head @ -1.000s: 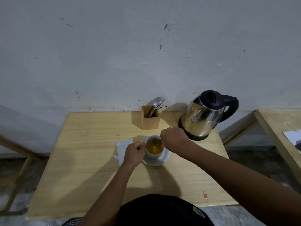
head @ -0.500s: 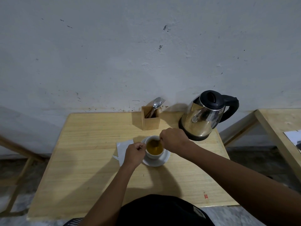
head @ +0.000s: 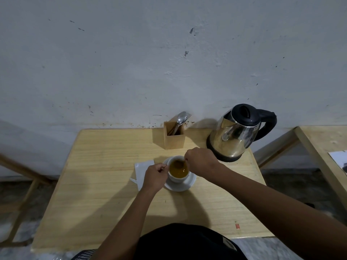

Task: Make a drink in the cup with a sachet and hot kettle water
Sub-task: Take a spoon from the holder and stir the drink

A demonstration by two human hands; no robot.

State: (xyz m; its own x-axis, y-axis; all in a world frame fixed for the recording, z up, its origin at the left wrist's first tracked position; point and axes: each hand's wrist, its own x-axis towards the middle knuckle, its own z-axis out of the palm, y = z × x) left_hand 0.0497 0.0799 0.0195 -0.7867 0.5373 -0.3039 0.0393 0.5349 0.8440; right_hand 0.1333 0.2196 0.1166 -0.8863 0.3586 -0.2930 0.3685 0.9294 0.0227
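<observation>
On the table (head: 105, 184), the white cup (head: 177, 178) of amber drink sits on its saucer (head: 185, 185), the left hand (head: 155, 178) pinching its handle, the right hand (head: 200, 162) closed around a spoon (head: 181, 163) dipped in, the kettle (head: 237, 134) just behind.

Bare forearms, no sleeves; black garment (head: 187, 241), possibly small label.

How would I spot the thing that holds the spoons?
Find the wooden table against the wall. At its back edge, left of the shiny kettle, stands a small wooden box. It is the only square, open-topped container, with a spoon and a fork sticking out.
</observation>
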